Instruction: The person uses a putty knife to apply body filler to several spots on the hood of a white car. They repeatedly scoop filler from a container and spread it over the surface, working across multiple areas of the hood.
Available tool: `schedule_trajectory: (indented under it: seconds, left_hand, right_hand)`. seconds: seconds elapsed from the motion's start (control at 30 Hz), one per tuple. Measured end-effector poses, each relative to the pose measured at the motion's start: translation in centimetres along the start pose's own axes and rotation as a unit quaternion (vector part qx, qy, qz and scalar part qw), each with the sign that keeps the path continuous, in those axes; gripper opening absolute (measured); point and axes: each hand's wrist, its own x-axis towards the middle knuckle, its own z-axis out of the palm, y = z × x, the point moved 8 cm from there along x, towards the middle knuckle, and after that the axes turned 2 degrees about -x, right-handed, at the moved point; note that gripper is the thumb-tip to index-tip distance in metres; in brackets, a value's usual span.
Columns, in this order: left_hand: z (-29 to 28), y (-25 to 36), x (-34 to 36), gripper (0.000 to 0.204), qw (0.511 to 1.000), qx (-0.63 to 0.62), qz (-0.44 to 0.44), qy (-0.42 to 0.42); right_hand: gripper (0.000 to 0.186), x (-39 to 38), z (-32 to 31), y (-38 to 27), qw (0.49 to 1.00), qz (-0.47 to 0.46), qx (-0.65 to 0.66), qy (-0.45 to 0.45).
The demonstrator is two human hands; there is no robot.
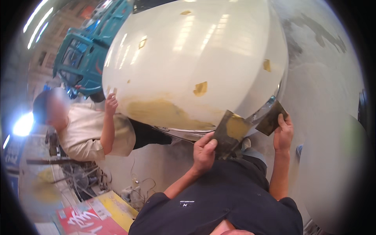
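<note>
My left hand [204, 154] pinches the edge of a dark flat putty board [223, 141], tilted in front of my chest. Yellowish putty [238, 126] lies on its upper part. To the right, my right hand [283, 135] grips a thin dark putty scraper [271, 120] between thumb and fingers, apart from the board. Just beyond both tools is a white car hood [219, 47]. A broad yellow-brown smear of putty [168, 113] covers its near left edge, and smaller patches, such as one putty patch [200, 89], dot its surface.
At the left a co-worker [102, 129] in a light shirt raises a hand by the hood's edge, holding something small. A teal truck [82, 58] stands behind. Cluttered cables and metal parts [82, 176] and a red-yellow box [90, 215] are at lower left.
</note>
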Motion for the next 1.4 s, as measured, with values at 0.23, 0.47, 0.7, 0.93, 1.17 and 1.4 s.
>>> schedule_trajectory:
  seconds: [0.23,0.47,0.7,0.93,1.17,1.4]
  left_hand:
    - [-0.2,-0.6,-1.9,0.04,0.999,-0.027,0.028,0.028]
    - [-4.2,2.9,-2.6,0.039,0.996,-0.048,0.056,0.045]
    - [-10.1,4.7,-3.0,0.036,0.993,-0.017,0.064,0.093]
    - [-12.5,7.1,-3.2,0.038,0.993,-0.046,0.058,0.096]
    - [-13.3,7.7,-3.3,0.038,0.994,-0.063,0.053,0.072]
    - [-14.4,6.9,-4.4,0.038,0.993,-0.069,0.049,0.087]
  right_hand:
    - [0.026,1.1,0.9,-0.9,0.998,0.04,0.001,-0.055]
    - [0.028,-0.4,5.6,1.7,0.996,0.057,-0.006,-0.064]
    - [0.027,-2.1,9.0,4.6,0.997,0.045,-0.007,-0.067]
    - [0.028,-4.1,12.2,5.3,0.999,0.028,-0.018,-0.026]
    - [0.026,-4.7,15.4,5.0,0.992,-0.03,-0.116,-0.039]
    - [0.029,-6.9,19.0,6.7,0.994,-0.014,-0.083,-0.068]
